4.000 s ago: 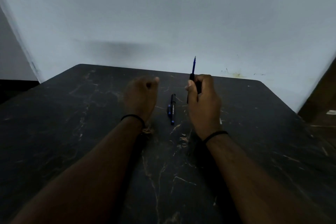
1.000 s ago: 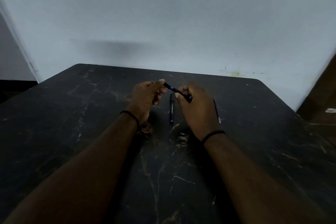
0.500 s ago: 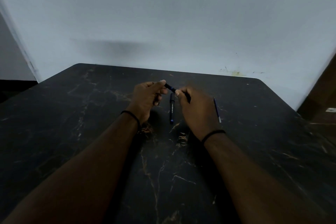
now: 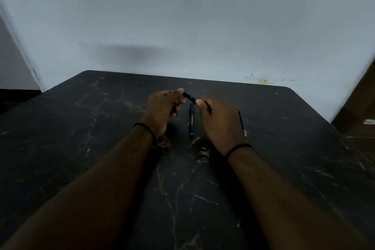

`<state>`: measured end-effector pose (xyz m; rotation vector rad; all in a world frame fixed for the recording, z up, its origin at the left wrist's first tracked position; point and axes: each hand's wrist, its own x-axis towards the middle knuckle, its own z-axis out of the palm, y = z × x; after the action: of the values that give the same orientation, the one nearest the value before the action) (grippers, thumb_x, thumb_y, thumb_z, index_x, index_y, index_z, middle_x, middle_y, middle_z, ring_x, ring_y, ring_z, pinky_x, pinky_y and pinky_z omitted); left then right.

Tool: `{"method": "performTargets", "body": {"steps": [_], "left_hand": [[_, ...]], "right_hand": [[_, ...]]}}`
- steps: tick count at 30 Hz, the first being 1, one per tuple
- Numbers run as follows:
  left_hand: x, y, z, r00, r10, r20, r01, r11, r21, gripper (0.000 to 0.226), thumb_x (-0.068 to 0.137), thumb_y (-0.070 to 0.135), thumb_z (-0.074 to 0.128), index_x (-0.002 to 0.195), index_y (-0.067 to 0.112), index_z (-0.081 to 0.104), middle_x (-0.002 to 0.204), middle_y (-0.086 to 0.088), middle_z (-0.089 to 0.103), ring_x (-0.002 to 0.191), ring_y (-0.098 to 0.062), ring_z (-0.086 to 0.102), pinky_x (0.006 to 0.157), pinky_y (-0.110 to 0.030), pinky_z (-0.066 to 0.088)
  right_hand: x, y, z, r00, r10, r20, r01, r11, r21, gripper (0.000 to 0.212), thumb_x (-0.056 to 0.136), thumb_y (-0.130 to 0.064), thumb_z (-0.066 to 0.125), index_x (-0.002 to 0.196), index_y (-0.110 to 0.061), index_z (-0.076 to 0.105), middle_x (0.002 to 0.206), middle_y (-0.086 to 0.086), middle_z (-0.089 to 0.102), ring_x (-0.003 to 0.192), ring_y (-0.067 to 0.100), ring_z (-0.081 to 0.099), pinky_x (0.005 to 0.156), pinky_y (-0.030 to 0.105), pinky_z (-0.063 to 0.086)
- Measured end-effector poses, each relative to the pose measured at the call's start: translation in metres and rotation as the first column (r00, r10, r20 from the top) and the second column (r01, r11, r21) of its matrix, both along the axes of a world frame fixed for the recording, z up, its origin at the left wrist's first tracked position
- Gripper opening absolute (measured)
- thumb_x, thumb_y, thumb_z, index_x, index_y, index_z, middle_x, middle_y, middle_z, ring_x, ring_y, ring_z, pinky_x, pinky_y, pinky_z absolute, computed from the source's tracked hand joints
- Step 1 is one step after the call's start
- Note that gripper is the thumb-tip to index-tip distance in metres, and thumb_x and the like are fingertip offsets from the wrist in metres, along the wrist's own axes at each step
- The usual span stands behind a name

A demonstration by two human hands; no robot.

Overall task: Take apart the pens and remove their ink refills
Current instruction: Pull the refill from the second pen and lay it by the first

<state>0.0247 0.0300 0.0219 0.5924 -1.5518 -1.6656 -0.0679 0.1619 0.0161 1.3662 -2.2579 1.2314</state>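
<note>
Both hands hold one black pen barrel [image 4: 190, 98] above the table. My left hand [image 4: 163, 110] pinches its far end and my right hand [image 4: 218, 121] grips its near end, which is partly hidden in the fingers. Between the hands a second black pen [image 4: 191, 121] with a blue band lies flat, pointing away from me. A thin blue ink refill [image 4: 242, 122] with a silver tip lies on the table just right of my right hand.
The black marble-patterned table [image 4: 101, 148] stands against a pale wall [image 4: 182, 26]. Its far edge and rounded right corner are in view. A brown wooden piece [image 4: 361, 107] stands at the right edge.
Four seconds ago my right hand held the pen upright with the refill sticking out. Now the refill lies on the table and both hands grip the barrel; in the last second they barely moved.
</note>
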Motion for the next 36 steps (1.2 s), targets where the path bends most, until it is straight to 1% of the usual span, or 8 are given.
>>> {"method": "performTargets", "body": {"steps": [5,11,15,22,27,30,33,36], "left_hand": [[-0.002,0.000,-0.001,1.000,-0.012,-0.003,0.012,1.000,0.007,0.016,0.094,0.022,0.063,0.089,0.008,0.067,0.070,-0.001,0.068,0.054,-0.011,0.049,0.049,-0.024,0.036],[-0.002,0.001,0.000,1.000,0.004,-0.013,-0.004,1.000,0.007,0.016,0.094,0.020,0.062,0.088,0.006,0.067,0.070,-0.003,0.066,0.053,-0.011,0.047,0.047,-0.023,0.035],[-0.003,0.003,0.000,1.000,-0.003,-0.011,0.003,1.000,0.006,0.017,0.095,0.019,0.062,0.094,0.003,0.066,0.071,-0.003,0.066,0.053,-0.012,0.047,0.048,-0.024,0.034],[-0.003,0.006,-0.001,0.998,-0.049,-0.025,0.047,0.996,-0.071,0.009,0.090,0.019,0.069,0.084,0.012,0.070,0.075,-0.004,0.065,0.056,-0.011,0.046,0.049,-0.024,0.036],[-0.003,0.001,-0.003,0.997,-0.057,-0.051,0.054,0.997,-0.056,0.012,0.089,0.016,0.069,0.094,0.006,0.073,0.082,-0.007,0.069,0.057,-0.012,0.046,0.048,-0.021,0.038],[-0.004,0.001,-0.004,0.995,-0.072,-0.067,0.069,0.997,-0.042,0.011,0.089,0.015,0.069,0.094,0.006,0.074,0.082,-0.008,0.068,0.056,-0.012,0.045,0.046,-0.020,0.037],[-0.004,0.001,-0.004,0.994,-0.086,-0.068,0.084,0.996,-0.039,0.010,0.088,0.014,0.069,0.093,0.007,0.074,0.077,-0.004,0.069,0.056,-0.010,0.045,0.046,-0.019,0.037],[-0.003,0.001,-0.003,0.994,-0.087,-0.067,0.085,0.996,-0.034,0.010,0.089,0.013,0.068,0.094,0.007,0.073,0.077,-0.005,0.067,0.055,-0.010,0.044,0.047,-0.020,0.035]], "right_hand": [[0.001,0.000,-0.001,0.994,0.030,0.109,-0.022,0.997,-0.070,0.016,0.090,-0.034,0.068,0.094,-0.027,0.054,0.086,-0.009,0.063,0.077,0.010,0.059,0.066,0.031,0.051],[-0.001,-0.001,-0.003,0.999,-0.004,0.051,0.002,0.999,0.036,0.035,0.101,-0.046,0.046,0.077,-0.022,0.055,0.064,-0.005,0.053,0.059,0.006,0.050,0.049,0.024,0.029],[0.001,-0.004,-0.004,0.993,0.029,0.115,-0.027,0.999,-0.025,0.016,0.093,-0.045,0.061,0.095,-0.029,0.058,0.081,-0.012,0.062,0.073,0.002,0.058,0.058,0.020,0.042],[-0.002,-0.007,-0.010,0.996,-0.029,0.088,0.034,0.997,-0.064,0.014,0.091,-0.033,0.065,0.087,-0.025,0.055,0.074,-0.009,0.061,0.066,0.005,0.056,0.053,0.024,0.039],[-0.002,-0.011,-0.012,0.999,0.020,0.030,-0.020,1.000,-0.006,0.025,0.102,-0.037,0.047,0.080,-0.026,0.053,0.067,-0.008,0.052,0.065,0.013,0.052,0.061,0.030,0.034],[-0.004,-0.014,-0.013,0.991,0.044,0.129,-0.035,0.997,-0.071,0.013,0.093,-0.040,0.061,0.099,-0.030,0.055,0.082,-0.013,0.060,0.074,0.006,0.059,0.062,0.026,0.044],[-0.006,-0.014,-0.016,0.991,-0.015,0.131,0.029,0.994,-0.102,0.022,0.087,-0.028,0.068,0.089,-0.032,0.047,0.077,-0.013,0.057,0.069,0.001,0.055,0.053,0.024,0.038],[-0.008,-0.014,-0.017,0.991,-0.012,0.130,0.026,0.994,-0.108,0.016,0.089,-0.025,0.066,0.084,-0.027,0.052,0.077,-0.008,0.059,0.072,0.010,0.057,0.059,0.031,0.044]]}}
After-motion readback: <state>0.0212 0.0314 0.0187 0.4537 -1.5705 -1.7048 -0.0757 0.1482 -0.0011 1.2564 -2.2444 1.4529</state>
